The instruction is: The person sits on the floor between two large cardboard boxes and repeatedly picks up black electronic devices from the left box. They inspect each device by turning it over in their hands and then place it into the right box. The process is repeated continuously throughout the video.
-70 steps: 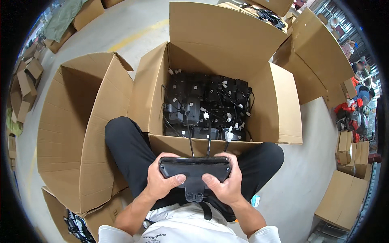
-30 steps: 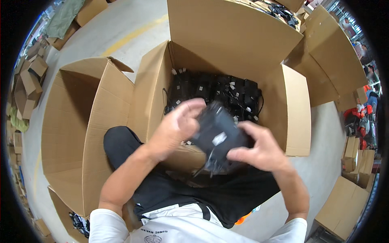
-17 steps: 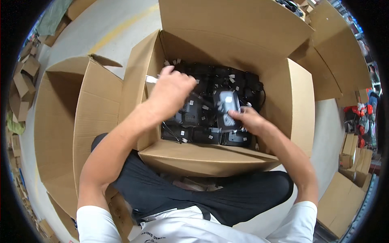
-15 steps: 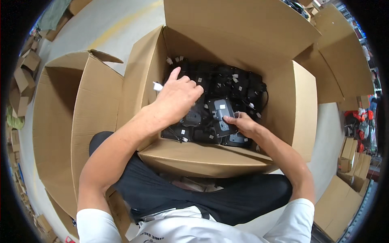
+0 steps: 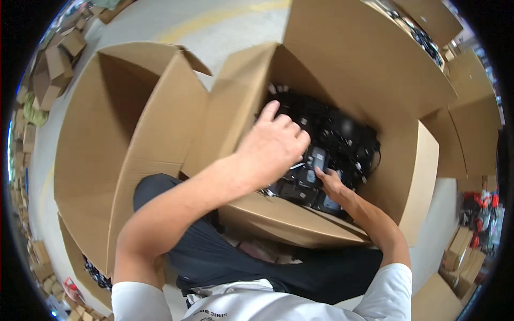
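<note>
Inside a large open cardboard box [image 5: 300, 222], many flat black units with cables and small white connectors form a dark layer [image 5: 342, 128]. My right hand [image 5: 333, 184] grips one flat, rectangular black unit [image 5: 316, 163] by its right edge, thumb on top; a pale label shows on its upper face. My left hand [image 5: 278, 140] hovers above the box's left part, fingers curled and thumb pointing up and away. What those fingers hold, if anything, is hidden beneath the hand. A thin whitish piece [image 5: 296, 166] shows just below it, blurred.
Another open cardboard box [image 5: 85, 160] stands close on the left, its flap near my left arm. The tall rear wall [image 5: 369, 53] and right flap [image 5: 420, 176] rise around my hands. Cartons [image 5: 56, 67] are piled at far left, with others [image 5: 460, 251] at right.
The view has swung, so the boxes appear farther right and tilted. My left hand is nearer the unit, which my right hand still grips. The white connector by my left wrist no longer shows.
</note>
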